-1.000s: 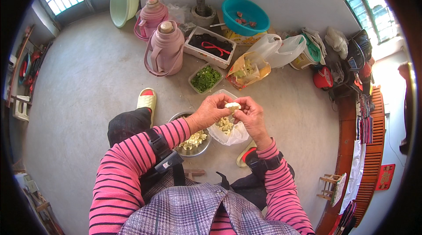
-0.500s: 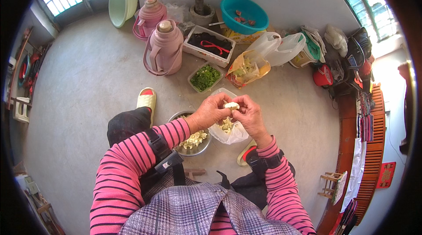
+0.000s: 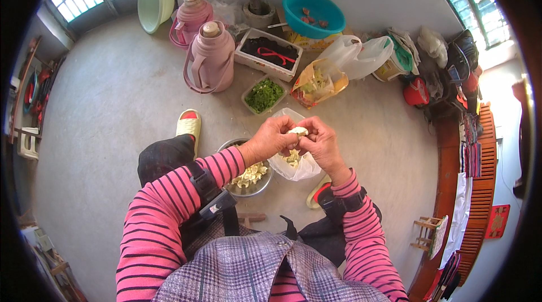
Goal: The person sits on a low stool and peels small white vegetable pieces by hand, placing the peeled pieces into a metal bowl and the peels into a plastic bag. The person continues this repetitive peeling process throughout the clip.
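Observation:
A pale cauliflower floret (image 3: 298,131) is pinched between my two hands at the middle of the view. My left hand (image 3: 271,137) grips it from the left with curled fingers, and my right hand (image 3: 319,143) from the right. Under them stands a white plastic bag (image 3: 306,170) holding more pale pieces, partly covered by my hands. A round steel bowl (image 3: 261,188) with a heap of small cauliflower pieces (image 3: 251,174) sits left of the bag, half hidden behind my left forearm.
Beyond my hands are a tub of chopped greens (image 3: 264,95), an orange plastic bag (image 3: 319,84) and a white foam box (image 3: 262,64). Two pink thermos flasks (image 3: 211,59) stand further left. A teal basin (image 3: 314,14) is by the wall. My slippered feet flank the bowl and bag.
Both hands stay at nearly the same place, still gripping the floret. The floret has turned slightly and my fingers have shifted around it.

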Action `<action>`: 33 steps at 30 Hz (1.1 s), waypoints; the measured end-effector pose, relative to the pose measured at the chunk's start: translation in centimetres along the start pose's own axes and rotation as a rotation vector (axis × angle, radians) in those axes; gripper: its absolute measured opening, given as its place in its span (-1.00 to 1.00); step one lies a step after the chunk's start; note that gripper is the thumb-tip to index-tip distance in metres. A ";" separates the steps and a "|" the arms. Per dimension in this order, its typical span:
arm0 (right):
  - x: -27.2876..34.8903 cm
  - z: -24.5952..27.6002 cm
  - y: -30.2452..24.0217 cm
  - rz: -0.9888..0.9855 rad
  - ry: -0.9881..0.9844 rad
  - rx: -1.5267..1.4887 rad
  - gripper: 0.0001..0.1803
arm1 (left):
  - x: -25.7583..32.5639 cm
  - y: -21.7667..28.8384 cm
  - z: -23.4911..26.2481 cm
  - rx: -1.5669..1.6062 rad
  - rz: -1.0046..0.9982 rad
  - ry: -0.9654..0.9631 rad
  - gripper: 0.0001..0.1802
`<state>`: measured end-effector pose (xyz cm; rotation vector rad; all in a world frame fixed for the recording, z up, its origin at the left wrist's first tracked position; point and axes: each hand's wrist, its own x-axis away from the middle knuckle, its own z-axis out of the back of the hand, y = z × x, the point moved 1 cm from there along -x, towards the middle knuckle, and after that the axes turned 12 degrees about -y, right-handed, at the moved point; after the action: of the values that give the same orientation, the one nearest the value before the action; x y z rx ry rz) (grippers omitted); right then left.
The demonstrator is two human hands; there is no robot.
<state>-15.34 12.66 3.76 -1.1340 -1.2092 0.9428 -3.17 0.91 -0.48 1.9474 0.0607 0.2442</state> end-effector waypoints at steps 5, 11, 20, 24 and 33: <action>-0.1 0.1 0.3 0.009 0.025 -0.034 -0.74 | -0.1 0.1 -0.2 0.102 0.000 -0.003 -0.84; -0.1 0.3 -0.1 -0.001 0.004 -0.003 -0.74 | 0.1 0.3 -0.1 0.099 0.024 -0.027 -0.83; 0.2 0.1 -0.4 -0.024 0.002 0.104 -0.76 | -0.2 -0.1 -0.1 0.037 0.051 -0.024 -0.83; 0.2 -0.1 -0.1 -0.007 0.052 0.037 -0.77 | -0.1 0.1 -0.4 0.090 0.016 0.005 -0.84; 0.0 -0.1 0.0 0.050 0.099 -0.073 -0.78 | -0.1 0.5 -0.8 0.154 -0.075 0.025 -0.90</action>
<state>-15.25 12.65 3.78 -1.2594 -1.1469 0.8758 -3.43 1.43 0.27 2.0905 0.1726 0.2196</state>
